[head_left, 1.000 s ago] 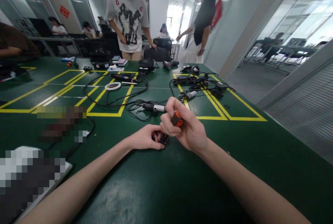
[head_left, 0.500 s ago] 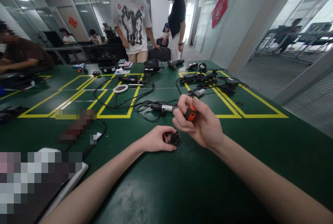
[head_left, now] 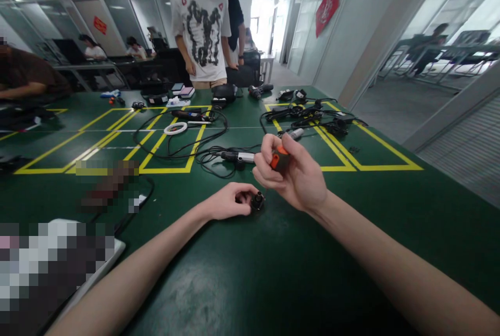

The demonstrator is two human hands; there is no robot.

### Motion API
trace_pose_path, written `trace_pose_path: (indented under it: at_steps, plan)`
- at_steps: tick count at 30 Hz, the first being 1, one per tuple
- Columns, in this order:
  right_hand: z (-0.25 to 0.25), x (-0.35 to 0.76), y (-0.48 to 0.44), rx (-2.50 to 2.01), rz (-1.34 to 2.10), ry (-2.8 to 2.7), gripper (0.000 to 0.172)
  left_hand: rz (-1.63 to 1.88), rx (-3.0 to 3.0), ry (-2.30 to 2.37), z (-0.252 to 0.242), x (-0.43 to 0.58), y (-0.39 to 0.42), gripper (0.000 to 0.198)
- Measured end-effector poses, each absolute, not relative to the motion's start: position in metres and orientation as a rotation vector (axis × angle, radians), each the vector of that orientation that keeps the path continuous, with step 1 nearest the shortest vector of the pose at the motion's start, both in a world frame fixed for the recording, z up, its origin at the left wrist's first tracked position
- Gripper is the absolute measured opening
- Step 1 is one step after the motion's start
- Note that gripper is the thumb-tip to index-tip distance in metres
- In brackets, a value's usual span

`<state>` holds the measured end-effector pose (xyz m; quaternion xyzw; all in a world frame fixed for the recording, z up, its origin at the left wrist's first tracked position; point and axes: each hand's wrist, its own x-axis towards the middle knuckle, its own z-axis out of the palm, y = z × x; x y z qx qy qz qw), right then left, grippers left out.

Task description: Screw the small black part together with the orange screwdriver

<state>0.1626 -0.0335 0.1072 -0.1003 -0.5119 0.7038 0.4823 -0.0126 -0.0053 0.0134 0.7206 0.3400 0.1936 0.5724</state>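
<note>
A screwdriver with an orange and dark handle is gripped in my right hand, fingers wrapped round it. Its thin shaft points down and is mostly hidden by my fingers. Lower and to the left, my left hand rests on the table with thumb and fingers curled around a small black cylindrical part. A narrow stub stands up from that part's top. The shaft's lower end is close to the part, but I cannot tell whether they touch.
Behind my hands lies a silver and black tool with coiled cable. More cables and a white ring lie on the green table among yellow tape lines. A person stands at the far edge. A blurred white object sits front left.
The view has shifted slightly, so the table and hands appear a little further left and higher. My grips look the same. A person in dark clothing now stands partly behind the one in white.
</note>
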Motion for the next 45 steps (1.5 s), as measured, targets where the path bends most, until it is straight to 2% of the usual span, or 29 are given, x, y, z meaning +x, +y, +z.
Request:
trace_pose_path:
  at_steps: [6, 8, 11, 14, 21, 27, 29, 35, 41, 45]
  plan:
    - [0.109, 0.16, -0.036, -0.289, 1.717, -1.33, 0.064, 0.485, 1.679, 0.802, 0.014, -0.013, -0.001, 0.025]
    - [0.108, 0.16, -0.039, -0.247, 1.749, -1.342, 0.06, 0.511, 1.681, 0.809, 0.013, -0.012, -0.002, 0.019]
    - [0.106, 0.159, -0.043, -0.204, 1.739, -1.346, 0.046, 0.542, 1.676, 0.822, 0.01, -0.011, -0.003, 0.023]
    - [0.107, 0.157, -0.044, -0.231, 1.698, -1.359, 0.04, 0.554, 1.678, 0.845, 0.007, -0.01, -0.003, 0.025]
    - [0.107, 0.157, -0.039, -0.229, 1.769, -1.332, 0.06, 0.548, 1.692, 0.833, 0.006, -0.008, -0.001, 0.031]
    - [0.105, 0.161, -0.037, -0.216, 1.713, -1.284, 0.043, 0.514, 1.71, 0.838, 0.008, -0.009, 0.001, 0.032]
    - [0.106, 0.16, -0.037, -0.225, 1.696, -1.299, 0.044, 0.518, 1.71, 0.843, 0.008, -0.01, 0.0, 0.031]
    - [0.107, 0.159, -0.035, -0.242, 1.77, -1.307, 0.063, 0.526, 1.702, 0.849, 0.007, -0.01, -0.001, 0.032]
    - [0.103, 0.158, -0.036, -0.201, 1.744, -1.256, 0.045, 0.525, 1.707, 0.824, 0.006, -0.01, 0.0, 0.037]
    - [0.105, 0.158, -0.033, -0.255, 1.722, -1.284, 0.047, 0.515, 1.714, 0.801, 0.005, -0.011, 0.001, 0.036]
